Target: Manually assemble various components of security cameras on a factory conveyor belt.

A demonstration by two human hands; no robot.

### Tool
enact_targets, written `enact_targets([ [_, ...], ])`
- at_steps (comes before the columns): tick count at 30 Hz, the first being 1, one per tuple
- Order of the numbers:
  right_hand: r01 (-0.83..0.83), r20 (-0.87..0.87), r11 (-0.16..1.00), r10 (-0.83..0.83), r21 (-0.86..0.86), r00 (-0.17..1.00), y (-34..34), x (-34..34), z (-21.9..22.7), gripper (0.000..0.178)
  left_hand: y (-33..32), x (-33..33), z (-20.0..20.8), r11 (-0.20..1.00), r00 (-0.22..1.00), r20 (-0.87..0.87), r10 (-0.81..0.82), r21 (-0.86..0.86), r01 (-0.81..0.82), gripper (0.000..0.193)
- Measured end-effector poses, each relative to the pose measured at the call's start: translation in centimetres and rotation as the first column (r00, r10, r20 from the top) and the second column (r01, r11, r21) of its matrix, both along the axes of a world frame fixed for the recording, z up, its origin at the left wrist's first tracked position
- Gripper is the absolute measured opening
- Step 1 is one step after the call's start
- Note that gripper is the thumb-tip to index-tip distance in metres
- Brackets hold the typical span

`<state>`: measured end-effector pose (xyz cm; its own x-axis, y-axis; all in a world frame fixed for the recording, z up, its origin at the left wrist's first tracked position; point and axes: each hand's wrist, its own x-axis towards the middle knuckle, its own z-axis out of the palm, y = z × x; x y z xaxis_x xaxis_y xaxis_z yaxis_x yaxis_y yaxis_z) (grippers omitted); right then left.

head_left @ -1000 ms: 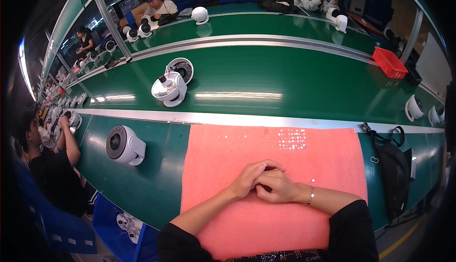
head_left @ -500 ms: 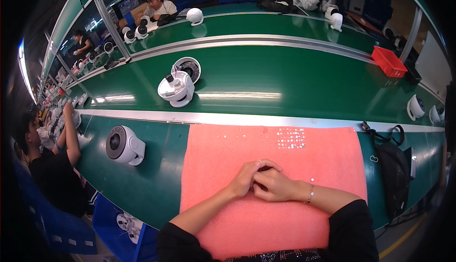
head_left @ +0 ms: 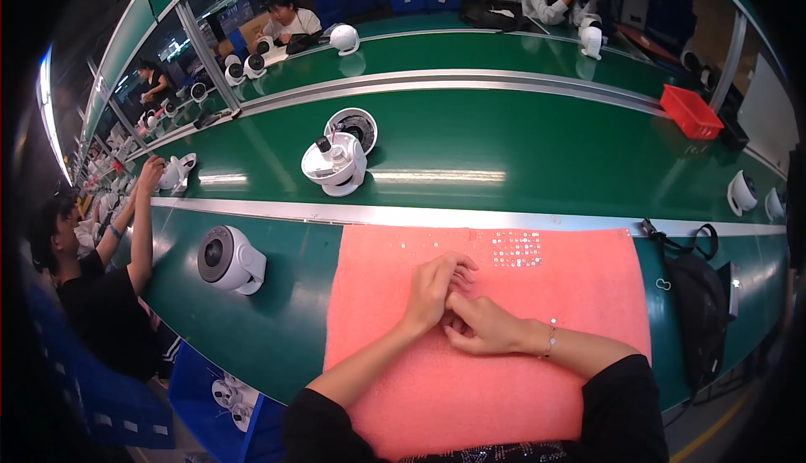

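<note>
Both my hands are over a coral-pink towel point(head_left: 495, 396) on the green bench. My left hand point(head_left: 435, 288) is lifted a little, its fingers loosely bent and apart, with nothing seen in them. Beside it my right hand point(head_left: 484, 325) is curled into a loose fist, knuckles near the left palm; nothing shows in it, though its palm is hidden. Beyond the hands, rows of small shiny round pieces point(head_left: 517, 249) lie on the towel. Left of the towel stands a white security camera point(head_left: 232, 259) with a dark round front.
An opened white camera housing point(head_left: 340, 165) sits on the green conveyor belt point(head_left: 520, 144). A black bag point(head_left: 695, 312) lies at right, a red bin point(head_left: 691, 112) farther back. A co-worker point(head_left: 96, 295) at left reaches onto the belt. A blue crate point(head_left: 210, 413) holds white parts.
My left hand has come off the right one and its fingers have opened. The opened housing has shifted right along the belt. The co-worker's hand now touches a white part on the belt.
</note>
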<state>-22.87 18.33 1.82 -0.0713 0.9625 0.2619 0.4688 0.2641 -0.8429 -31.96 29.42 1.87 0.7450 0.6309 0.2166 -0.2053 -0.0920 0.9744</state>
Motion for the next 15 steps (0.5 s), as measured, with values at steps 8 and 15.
enact_targets([
  [8, -0.350, 0.541, 0.891, 0.150, 0.289, 0.828, 0.3, -0.4, -1.2, 0.012, 8.2, 3.5, 3.8, 0.884, 0.879, 0.095, 0.468, -0.045, -0.465, 0.018],
  [15, -0.330, 0.535, 0.904, 0.142, 0.273, 0.833, 0.3, -0.5, -1.4, 0.012, 17.0, 2.8, 0.7, 0.480, 0.511, 0.036, 0.859, -0.406, -0.778, 0.052],
])
